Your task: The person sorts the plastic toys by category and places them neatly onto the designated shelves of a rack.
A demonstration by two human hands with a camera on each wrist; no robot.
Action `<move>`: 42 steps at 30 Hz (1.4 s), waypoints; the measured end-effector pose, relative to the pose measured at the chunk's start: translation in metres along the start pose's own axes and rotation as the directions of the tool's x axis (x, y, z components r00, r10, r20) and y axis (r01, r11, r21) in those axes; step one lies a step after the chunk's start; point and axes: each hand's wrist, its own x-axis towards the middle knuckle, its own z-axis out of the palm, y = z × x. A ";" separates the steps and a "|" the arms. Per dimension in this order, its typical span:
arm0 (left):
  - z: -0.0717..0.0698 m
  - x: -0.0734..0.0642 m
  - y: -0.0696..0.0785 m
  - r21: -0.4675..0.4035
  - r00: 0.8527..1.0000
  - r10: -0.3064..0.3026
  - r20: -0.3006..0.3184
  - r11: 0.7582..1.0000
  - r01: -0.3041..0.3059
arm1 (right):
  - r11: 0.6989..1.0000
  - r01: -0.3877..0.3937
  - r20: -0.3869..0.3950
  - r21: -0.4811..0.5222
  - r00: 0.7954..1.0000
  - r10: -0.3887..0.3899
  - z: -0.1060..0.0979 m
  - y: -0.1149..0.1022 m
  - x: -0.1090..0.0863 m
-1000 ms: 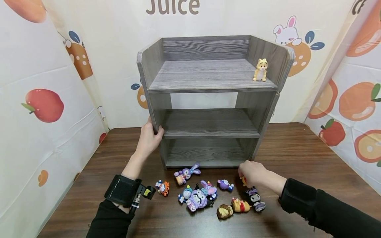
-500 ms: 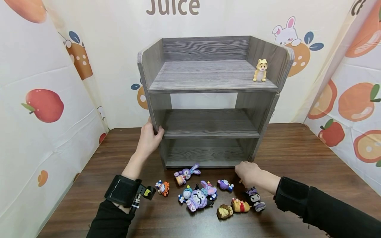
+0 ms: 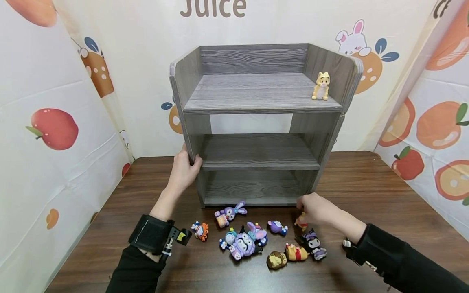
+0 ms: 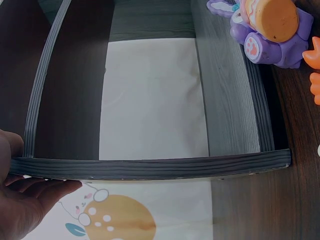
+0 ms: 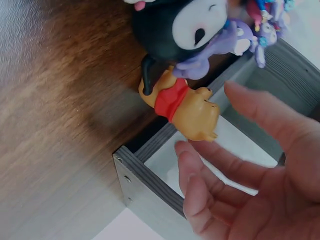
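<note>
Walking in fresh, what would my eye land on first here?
Probably the grey shelf in the middle, with a lone yellow figurine at the right of its top level. Then the colourful figurines scattered on the table before it, where the right hand is at a red-shirted bear, while the left hand grips the shelf's left side.

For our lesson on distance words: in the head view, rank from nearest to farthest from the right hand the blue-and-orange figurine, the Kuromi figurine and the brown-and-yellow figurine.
1. Kuromi figurine: just below the right hand in the picture.
2. Brown-and-yellow figurine: lower and farther left.
3. Blue-and-orange figurine: at the group's far left.
</note>
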 end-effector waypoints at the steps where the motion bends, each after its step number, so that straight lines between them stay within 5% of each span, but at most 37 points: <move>1: 0.000 0.000 0.000 0.000 1.000 0.000 0.002 1.000 0.000 | 1.000 -0.006 -0.024 0.002 1.000 0.006 0.000 0.001 -0.001; 13: 0.000 0.000 0.001 -0.007 1.000 -0.006 0.007 1.000 0.006 | 0.991 -0.094 -0.124 0.099 0.987 0.106 0.007 -0.001 -0.011; 29: 0.000 -0.001 0.001 -0.003 1.000 -0.001 0.003 1.000 0.001 | 0.994 -0.002 -0.193 0.108 0.981 0.023 0.014 0.004 -0.012; 42: -0.001 -0.002 0.001 0.006 1.000 -0.004 0.005 1.000 0.004 | 0.991 0.120 -0.245 0.053 0.964 -0.103 -0.016 -0.010 -0.020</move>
